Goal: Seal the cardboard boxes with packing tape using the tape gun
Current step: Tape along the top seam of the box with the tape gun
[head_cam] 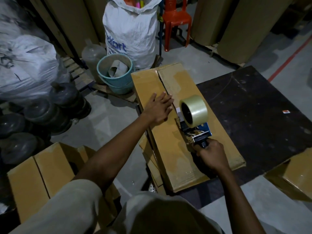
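A long cardboard box [217, 137] lies on a dark board, its two top flaps meeting in a centre seam. My left hand [159, 108] presses flat on the left flap beside the seam, fingers straight. My right hand [211, 156] grips the handle of a blue tape gun [198, 132] that rests on the seam near the box's middle. A roll of clear tape [194, 111] sits on the gun. Glossy tape covers the seam from the near end up to the gun; beyond it the seam gapes open.
The dark board [253, 108] lies on the concrete floor to the right. More cardboard boxes stand at lower left [42, 169] and lower right [293, 178]. A teal bucket [116, 73], a white sack [131, 31], dark jugs [42, 115] and a red chair [175, 17] ring the far side.
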